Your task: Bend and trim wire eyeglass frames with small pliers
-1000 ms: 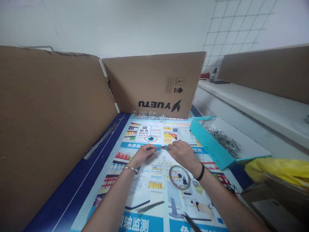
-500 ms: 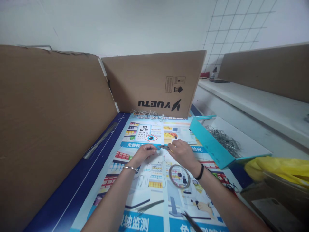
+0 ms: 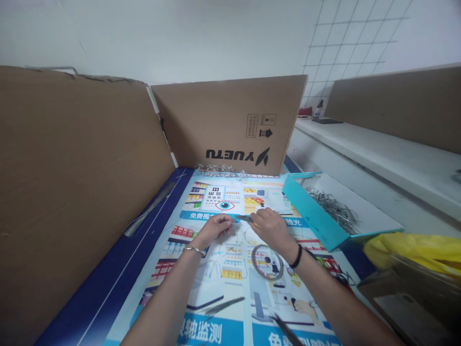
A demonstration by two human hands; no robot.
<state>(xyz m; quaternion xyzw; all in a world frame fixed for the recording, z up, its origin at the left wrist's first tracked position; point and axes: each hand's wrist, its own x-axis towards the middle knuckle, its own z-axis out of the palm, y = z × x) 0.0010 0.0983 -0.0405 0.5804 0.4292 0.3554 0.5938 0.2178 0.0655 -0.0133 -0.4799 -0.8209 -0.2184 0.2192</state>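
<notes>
My left hand (image 3: 214,228) and my right hand (image 3: 268,226) meet over the printed poster (image 3: 230,288) on the table. Both are pinched shut. The right hand grips a small tool with a dark metal tip (image 3: 245,218) that points left toward my left fingertips. The left hand pinches a thin wire eyeglass frame (image 3: 230,242), which hangs below the hands and is hard to make out. A silver bangle is on my left wrist and a black band on my right.
A roll of clear tape (image 3: 267,262) lies by my right wrist. A teal box (image 3: 317,218) with several metal pieces sits to the right, a yellow bag (image 3: 414,250) beyond it. Cardboard panels (image 3: 72,182) wall the left and back. Thin metal strips (image 3: 221,306) lie near me.
Almost nothing has changed. Both hands stay pinched together at the same spot, with only slight finger movement.
</notes>
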